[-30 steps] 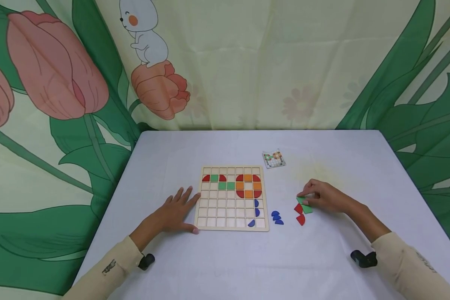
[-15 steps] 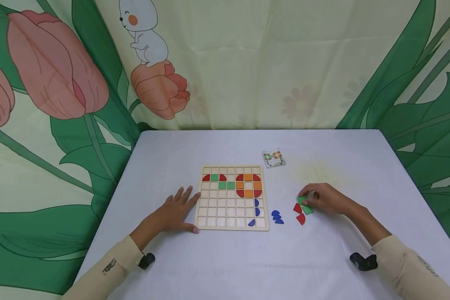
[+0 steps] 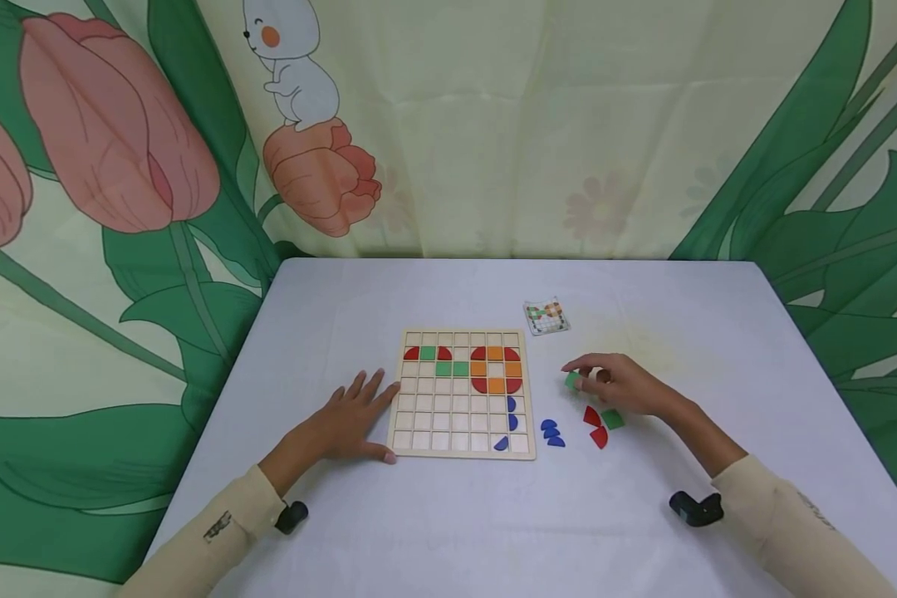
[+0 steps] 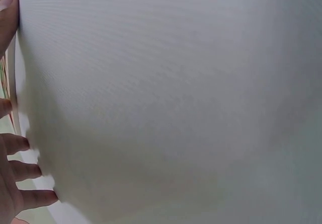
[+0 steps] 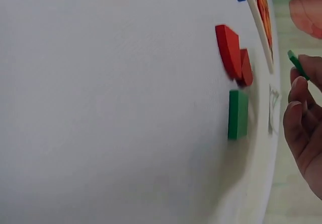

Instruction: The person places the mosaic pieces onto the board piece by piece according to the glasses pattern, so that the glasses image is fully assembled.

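L hand lies w/ fingers spread at the gridded board's L edge, thumb & index prob. touching it. R of the board, blue pcs, then red pcs & a loose green pc lie on the bench; just beyond, R hand's fingers pinch a green tile above it, w/ a pic card farther back.

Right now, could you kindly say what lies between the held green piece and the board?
Between the green piece and board, the head view shows only bare tabletop.
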A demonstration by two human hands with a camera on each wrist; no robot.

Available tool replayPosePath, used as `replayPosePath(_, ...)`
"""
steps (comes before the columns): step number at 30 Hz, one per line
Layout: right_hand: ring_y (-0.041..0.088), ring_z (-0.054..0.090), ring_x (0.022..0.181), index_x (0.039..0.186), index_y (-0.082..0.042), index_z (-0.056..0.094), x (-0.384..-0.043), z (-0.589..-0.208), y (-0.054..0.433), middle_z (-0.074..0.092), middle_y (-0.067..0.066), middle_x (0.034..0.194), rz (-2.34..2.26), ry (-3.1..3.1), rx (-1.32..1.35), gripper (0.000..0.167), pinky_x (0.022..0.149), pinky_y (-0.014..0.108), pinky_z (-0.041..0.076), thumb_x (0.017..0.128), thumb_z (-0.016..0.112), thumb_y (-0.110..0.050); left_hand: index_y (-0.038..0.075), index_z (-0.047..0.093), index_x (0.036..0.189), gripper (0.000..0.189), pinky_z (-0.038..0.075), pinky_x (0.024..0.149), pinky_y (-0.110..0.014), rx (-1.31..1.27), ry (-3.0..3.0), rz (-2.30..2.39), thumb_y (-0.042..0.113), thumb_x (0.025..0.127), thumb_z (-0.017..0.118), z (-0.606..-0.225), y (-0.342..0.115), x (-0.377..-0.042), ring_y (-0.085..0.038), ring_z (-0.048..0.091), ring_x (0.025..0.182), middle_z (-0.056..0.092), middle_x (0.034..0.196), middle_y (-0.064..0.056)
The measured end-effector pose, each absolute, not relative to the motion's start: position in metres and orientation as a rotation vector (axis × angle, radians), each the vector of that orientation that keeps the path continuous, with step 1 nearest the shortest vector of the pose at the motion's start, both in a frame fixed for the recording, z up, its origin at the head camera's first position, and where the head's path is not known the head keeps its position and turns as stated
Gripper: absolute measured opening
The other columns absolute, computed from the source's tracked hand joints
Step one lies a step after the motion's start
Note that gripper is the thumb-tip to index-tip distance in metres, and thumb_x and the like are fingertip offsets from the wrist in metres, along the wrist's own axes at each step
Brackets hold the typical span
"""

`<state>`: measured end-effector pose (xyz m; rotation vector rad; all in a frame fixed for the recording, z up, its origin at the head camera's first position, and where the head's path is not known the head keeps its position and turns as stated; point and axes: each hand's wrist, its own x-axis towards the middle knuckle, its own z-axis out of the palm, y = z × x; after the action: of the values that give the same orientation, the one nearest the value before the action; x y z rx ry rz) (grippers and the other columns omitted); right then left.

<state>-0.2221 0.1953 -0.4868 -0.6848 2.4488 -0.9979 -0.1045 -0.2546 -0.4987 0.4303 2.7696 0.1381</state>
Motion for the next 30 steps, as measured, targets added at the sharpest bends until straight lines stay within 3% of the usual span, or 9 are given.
replayPosePath(9,0.019,0.058,0.066,0.125,-0.009,0.065,-0.227,-0.49,0.136,0.058,0.007,0.095,-1.14,2.311,-0.692,0.031,0.058,0.024,0.05,0.095,0.07,-0.018,0.018,0.023,0.161,0.114,0.027,0.113,-0.07,0.427,2.762,0.132,0.075,0.074,0.07,-0.499,-0.256,-0.104,-0.049,0.013,0.152,0.014,0.168,-0.019)
replayPosePath(16,0.018,0.058,0.065,0.121,-0.006,0.069,-0.225,-0.49,0.093,0.062,0.007,0.094,-1.244,2.277,-0.789,0.03,0.058,0.023,0.051,0.093,0.073,-0.017,0.019,0.023,0.161,0.114,0.027,0.113,-0.069,0.428,2.767,0.121,0.076,0.074,0.07,-0.5,-0.256,-0.105,-0.048,0.014,0.152,0.014,0.168,-0.018)
replayPosePath(22,0.017,0.055,0.056,0.126,-0.002,0.068,-0.224,-0.488,0.06,0.067,0.009,0.095,-1.304,2.206,-0.772,0.032,0.053,0.024,0.046,0.096,0.065,-0.009,0.02,0.023,0.161,0.114,0.027,0.114,-0.069,0.419,2.774,0.139,0.075,0.073,0.071,-0.501,-0.256,-0.105,-0.048,0.014,0.153,0.014,0.168,-0.018)
replayPosePath(30,0.019,0.059,0.057,0.122,-0.004,0.07,-0.229,-0.495,0.025,0.07,0.008,0.09,-1.317,2.178,-0.79,0.028,0.057,0.026,0.049,0.094,0.068,-0.01,0.021,0.023,0.161,0.114,0.027,0.114,-0.069,0.415,2.77,0.144,0.075,0.073,0.071,-0.502,-0.256,-0.106,-0.048,0.013,0.153,0.014,0.168,-0.017)
